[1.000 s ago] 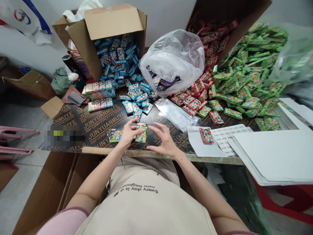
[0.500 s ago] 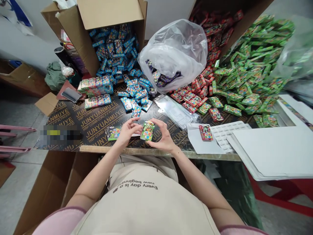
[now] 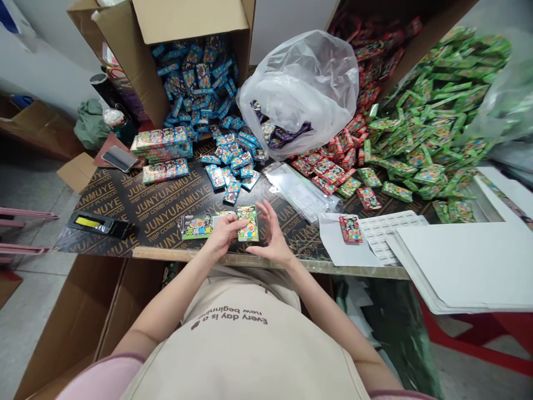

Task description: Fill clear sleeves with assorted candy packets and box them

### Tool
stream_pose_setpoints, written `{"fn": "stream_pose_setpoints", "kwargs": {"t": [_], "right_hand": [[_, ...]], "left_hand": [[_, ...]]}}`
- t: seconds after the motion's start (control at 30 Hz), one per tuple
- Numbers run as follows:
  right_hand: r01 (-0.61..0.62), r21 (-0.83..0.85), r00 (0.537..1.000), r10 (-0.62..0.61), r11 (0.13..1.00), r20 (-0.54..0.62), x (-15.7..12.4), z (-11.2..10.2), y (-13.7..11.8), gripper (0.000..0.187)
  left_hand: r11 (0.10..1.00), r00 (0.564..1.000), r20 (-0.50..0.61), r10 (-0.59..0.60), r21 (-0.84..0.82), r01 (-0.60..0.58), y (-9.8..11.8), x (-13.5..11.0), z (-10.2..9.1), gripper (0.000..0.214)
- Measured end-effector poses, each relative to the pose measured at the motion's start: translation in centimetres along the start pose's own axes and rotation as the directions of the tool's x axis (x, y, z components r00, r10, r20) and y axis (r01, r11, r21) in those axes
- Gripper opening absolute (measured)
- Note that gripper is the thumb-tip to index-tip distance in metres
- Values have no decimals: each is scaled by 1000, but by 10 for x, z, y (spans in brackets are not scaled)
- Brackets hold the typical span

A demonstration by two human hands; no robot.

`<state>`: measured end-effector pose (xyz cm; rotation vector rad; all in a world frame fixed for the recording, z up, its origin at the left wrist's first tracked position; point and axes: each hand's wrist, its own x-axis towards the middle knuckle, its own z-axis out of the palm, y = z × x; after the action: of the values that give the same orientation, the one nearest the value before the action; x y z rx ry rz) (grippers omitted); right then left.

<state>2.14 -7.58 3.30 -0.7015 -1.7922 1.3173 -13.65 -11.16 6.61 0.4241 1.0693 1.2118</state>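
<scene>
Near the table's front edge, my left hand (image 3: 227,233) pinches the left side of a small green candy packet (image 3: 249,223) between thumb and fingers. My right hand (image 3: 272,236) is just right of the packet, its thumb and fingers spread in a wide curve and holding nothing. Left of my left hand lies a printed green card in a clear sleeve (image 3: 197,226); its right part runs under my left hand and is partly hidden. Several blue packets (image 3: 232,192) lie loose a little behind my hands.
Clear plastic sleeves (image 3: 297,191) lie behind my right hand. A red packet (image 3: 350,229) sits on white paper. Heaps of green packets (image 3: 433,122), a plastic bag (image 3: 300,83) and a carton of blue packets (image 3: 191,22) line the back. A black tool (image 3: 100,224) is at left.
My left hand has closed on the green packet's left side. My right hand has let go of the packet and opened. The packet has shifted slightly left.
</scene>
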Motion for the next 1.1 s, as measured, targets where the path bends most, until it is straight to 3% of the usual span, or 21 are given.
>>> {"fn": "stream_pose_setpoints", "kwargs": {"t": [0.13,0.27,0.33,0.4,0.5,0.53,0.6,0.87,1.1], "right_hand": [[137,-301,989,-114,944,94,-1,-15,-6,94],[202,-402,978,-165,893,124,5,-16,-12,80],[187,-465,982,-171,865,77,7,-18,-10,76],[140,-565,986,-168,813,4,9,-22,-3,70],[66,-679,991,-126,731,-40,11,-27,19,66],[59,-694,994,-104,717,-23,11,-28,28,67],[60,-701,998,-56,711,29,11,-27,44,68],[47,-490,965,88,870,247,9,-24,72,77],[89,-587,951,106,805,290,24,-24,77,90]], "left_hand": [[978,990,-86,112,187,-94,1,0,-8,45],[937,990,-38,134,331,-114,-2,3,-16,44],[844,984,29,176,511,-166,3,5,-28,42],[578,952,138,274,768,-277,12,7,-47,60],[-25,907,313,281,947,-319,20,12,-79,106],[-160,912,339,229,938,-309,20,14,-88,114],[-278,923,362,133,907,-316,17,19,-101,116],[-198,884,460,87,877,-437,13,38,-121,113],[-127,882,469,52,879,-460,19,41,-122,110]]}}
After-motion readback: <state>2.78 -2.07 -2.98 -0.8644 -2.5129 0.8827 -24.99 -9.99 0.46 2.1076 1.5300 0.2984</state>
